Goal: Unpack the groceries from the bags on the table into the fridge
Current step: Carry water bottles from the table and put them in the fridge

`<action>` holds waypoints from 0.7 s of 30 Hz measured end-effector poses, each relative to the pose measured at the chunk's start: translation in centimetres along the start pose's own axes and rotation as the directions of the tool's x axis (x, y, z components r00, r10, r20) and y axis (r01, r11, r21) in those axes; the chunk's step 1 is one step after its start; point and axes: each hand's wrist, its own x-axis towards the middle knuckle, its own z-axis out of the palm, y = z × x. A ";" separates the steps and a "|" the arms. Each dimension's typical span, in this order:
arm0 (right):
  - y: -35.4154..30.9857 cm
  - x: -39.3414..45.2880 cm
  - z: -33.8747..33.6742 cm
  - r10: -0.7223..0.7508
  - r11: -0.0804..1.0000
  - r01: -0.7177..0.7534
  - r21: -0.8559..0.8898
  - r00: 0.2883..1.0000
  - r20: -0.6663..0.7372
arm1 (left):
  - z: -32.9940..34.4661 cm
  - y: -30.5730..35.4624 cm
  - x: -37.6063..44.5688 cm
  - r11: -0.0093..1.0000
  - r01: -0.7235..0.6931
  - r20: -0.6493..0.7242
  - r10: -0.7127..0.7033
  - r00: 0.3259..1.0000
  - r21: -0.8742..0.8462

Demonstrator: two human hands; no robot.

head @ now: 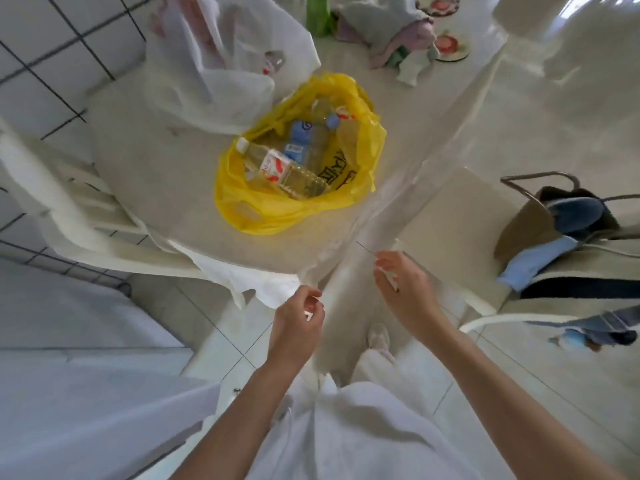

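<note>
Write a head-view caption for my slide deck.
Both hands, left hand and right hand, hover empty before the yellow bag of bottles.

A single wide-angle head view looks steeply down from above, close over the round pale table (166, 188) at frame centre, floor tiles below.

The yellow bag (298, 202) bears black lettering and the bottles' (304, 142) labels show print, none legible.

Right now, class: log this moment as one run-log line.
left hand: empty | right hand: empty | yellow bag: open, bottles inside | white bag: on table
</note>
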 end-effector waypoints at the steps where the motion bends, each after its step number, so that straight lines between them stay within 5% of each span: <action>1: 0.0 1.4 -0.1 -0.015 1.000 0.015 -0.006 1.000 0.028 | 0.1 0.3 0.8 1.000 0.027 -0.026 -0.027 0.999 -0.015; 9: -0.3 14.6 -2.2 -0.171 0.982 0.187 -0.038 0.952 0.255 | 1.2 3.6 10.6 0.989 0.134 -0.272 -0.145 0.951 -0.056; 21: -2.2 31.6 -4.5 -0.345 0.898 0.433 -0.083 0.808 0.477 | 1.1 9.3 22.7 0.948 0.300 -0.560 -0.305 0.770 -0.103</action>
